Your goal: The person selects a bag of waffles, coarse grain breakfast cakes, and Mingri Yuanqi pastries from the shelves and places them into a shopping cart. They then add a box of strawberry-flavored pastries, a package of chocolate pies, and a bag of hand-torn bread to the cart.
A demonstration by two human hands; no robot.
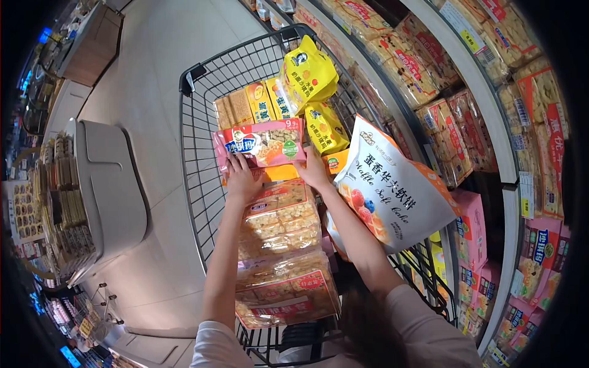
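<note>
My left hand (pixel 241 179) and my right hand (pixel 314 172) both hold a pink snack pack (pixel 262 145) by its near edge, over a black wire shopping cart (pixel 197 153). Under my arms lie several clear packs of rice crackers (pixel 282 245) with red labels. Beyond the pink pack lie flat yellow biscuit packs (pixel 253 104) and yellow bags (pixel 310 76). A large white and orange bag of waffle soft cake (pixel 392 190) leans against the cart's right side, next to my right forearm.
Curved store shelves (pixel 491 122) on the right carry several cracker packs and pink boxes (pixel 472 236). A grey display stand (pixel 110 184) with small goods is on the left. Pale floor lies between it and the cart.
</note>
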